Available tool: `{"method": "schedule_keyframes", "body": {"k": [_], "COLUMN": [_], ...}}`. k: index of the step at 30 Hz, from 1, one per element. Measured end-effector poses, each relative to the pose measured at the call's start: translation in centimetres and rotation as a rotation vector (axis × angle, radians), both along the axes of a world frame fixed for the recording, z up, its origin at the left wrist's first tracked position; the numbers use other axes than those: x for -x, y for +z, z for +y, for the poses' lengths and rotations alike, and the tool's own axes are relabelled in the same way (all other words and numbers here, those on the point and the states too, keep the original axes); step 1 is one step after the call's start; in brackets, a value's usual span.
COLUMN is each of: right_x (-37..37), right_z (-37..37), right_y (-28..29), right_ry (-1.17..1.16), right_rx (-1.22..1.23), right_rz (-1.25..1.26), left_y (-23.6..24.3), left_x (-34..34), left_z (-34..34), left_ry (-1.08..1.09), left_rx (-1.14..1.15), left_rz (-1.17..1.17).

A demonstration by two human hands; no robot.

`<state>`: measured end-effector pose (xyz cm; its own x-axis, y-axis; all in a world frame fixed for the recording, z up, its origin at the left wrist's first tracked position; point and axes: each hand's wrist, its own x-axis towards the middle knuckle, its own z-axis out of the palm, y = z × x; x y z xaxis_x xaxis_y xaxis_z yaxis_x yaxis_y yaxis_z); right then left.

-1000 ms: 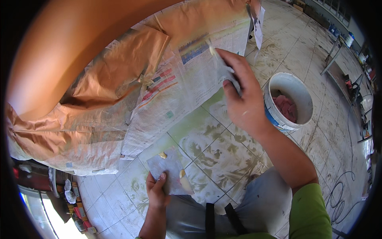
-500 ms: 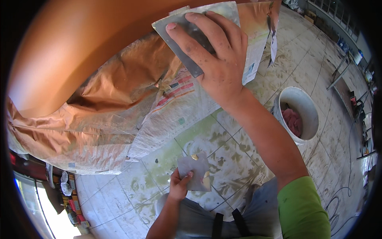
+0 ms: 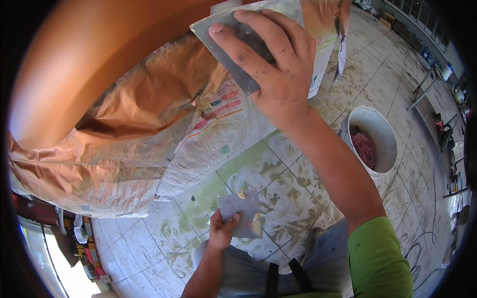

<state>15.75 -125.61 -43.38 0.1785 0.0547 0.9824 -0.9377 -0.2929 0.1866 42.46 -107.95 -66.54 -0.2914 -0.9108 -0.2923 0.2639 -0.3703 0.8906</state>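
Note:
My right hand (image 3: 285, 74), arm stretched up and forward, holds a wide grey filler spreader (image 3: 226, 54) with fingers spread over its face and the thumb side behind. Its far edge lies against or close to the orange curved panel (image 3: 74, 64); the exact contact is hidden. A small pale patch (image 3: 226, 6) shows on the panel just past that edge. Lower down, my left hand (image 3: 221, 229) pinches a square grey plate (image 3: 241, 218), thumb on top. Two cream dabs of filler (image 3: 256, 224) sit along the plate's edges.
Wrinkled orange-stained sheeting (image 3: 149, 114) hangs below the panel. On the right a white bucket (image 3: 371, 111) with a reddish cloth (image 3: 364, 149) inside stands on the smeared tile floor (image 3: 293, 198). A cable (image 3: 433, 208) and a metal-legged table (image 3: 422, 94) lie farther right.
My right hand and the spreader have shifted slightly right, and more of the pale patch on the panel shows. The left hand with its plate has barely moved.

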Motion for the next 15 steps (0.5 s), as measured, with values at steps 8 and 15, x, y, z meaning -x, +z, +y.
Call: {"method": "schedule_keyframes", "body": {"k": [8,15], "right_x": [0.3,-0.1], "right_z": [1.9,0.0], "right_y": [1.2,0.5], "right_ry": [0.025,0.025], "right_rx": [-0.005,-0.004], "right_rz": [-0.009,-0.032], "left_y": [-0.6,-0.7], "left_x": [-0.3,0.4], "left_z": [-0.6,-1.2], "left_ry": [0.026,-0.038], "left_rx": [0.006,0.042], "left_rz": [-0.016,-0.032]}}
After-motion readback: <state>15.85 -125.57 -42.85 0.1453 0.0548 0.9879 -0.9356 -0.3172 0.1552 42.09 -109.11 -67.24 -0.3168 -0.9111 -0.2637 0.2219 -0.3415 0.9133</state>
